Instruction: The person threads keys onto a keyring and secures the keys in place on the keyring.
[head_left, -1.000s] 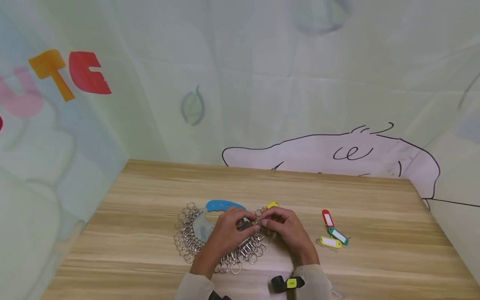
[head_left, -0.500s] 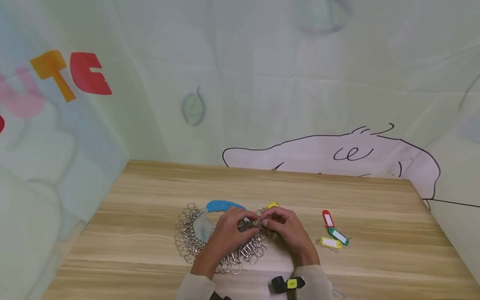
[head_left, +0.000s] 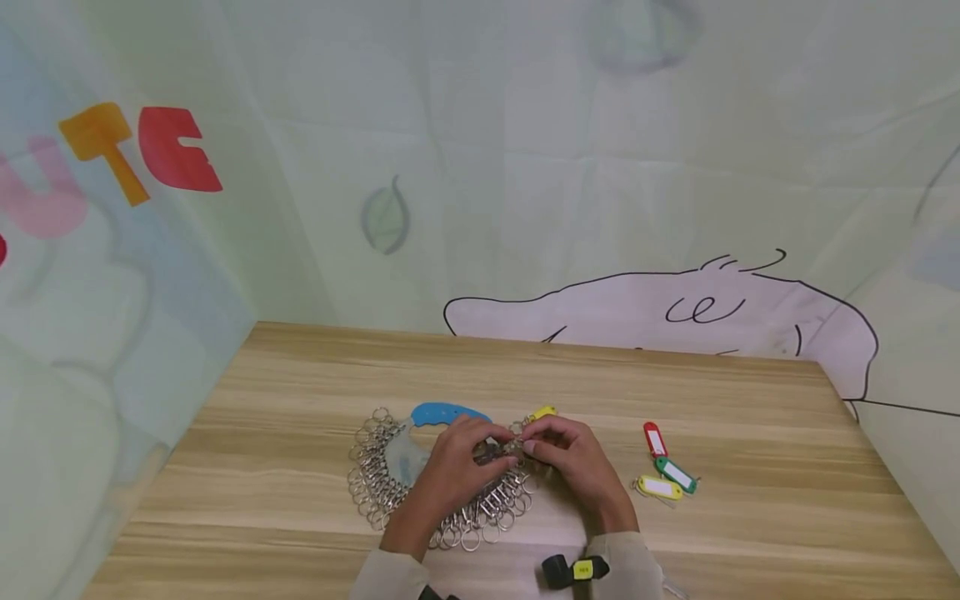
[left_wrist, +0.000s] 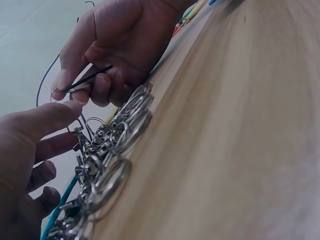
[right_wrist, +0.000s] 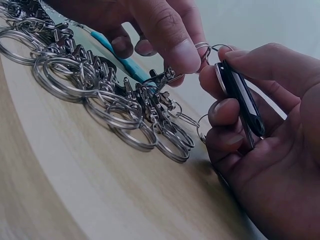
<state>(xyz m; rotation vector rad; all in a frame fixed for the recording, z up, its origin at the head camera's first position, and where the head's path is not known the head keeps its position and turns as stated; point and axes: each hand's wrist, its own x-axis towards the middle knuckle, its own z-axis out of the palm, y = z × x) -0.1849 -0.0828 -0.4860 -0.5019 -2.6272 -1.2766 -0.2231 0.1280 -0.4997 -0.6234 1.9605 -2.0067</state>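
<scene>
My left hand (head_left: 459, 462) pinches a metal split ring (right_wrist: 202, 46) between thumb and forefinger; the ring hangs from a small snap clasp (right_wrist: 162, 77). Facing it, my right hand (head_left: 576, 462) holds a black key tag (right_wrist: 242, 97) with a white label strip, and a flat metal key shows beside the tag in the right wrist view. The tag's thin wire ring (right_wrist: 220, 47) meets the split ring at the fingertips. Below both hands lies a key holder with a blue handle (head_left: 446, 412), a curved clear plate (head_left: 405, 457) and many clasps and rings (head_left: 367, 475) along its edge.
On the wooden table (head_left: 315, 367), a yellow tag (head_left: 543, 412) lies just beyond the hands. To the right are a red tag (head_left: 654, 439), a green tag (head_left: 677, 475) and another yellow tag (head_left: 659, 487). Printed cloth walls (head_left: 510, 192) stand behind and at the left.
Both hands stay in place at the rings, with only slight finger movement. The tags and the key holder have not moved.
</scene>
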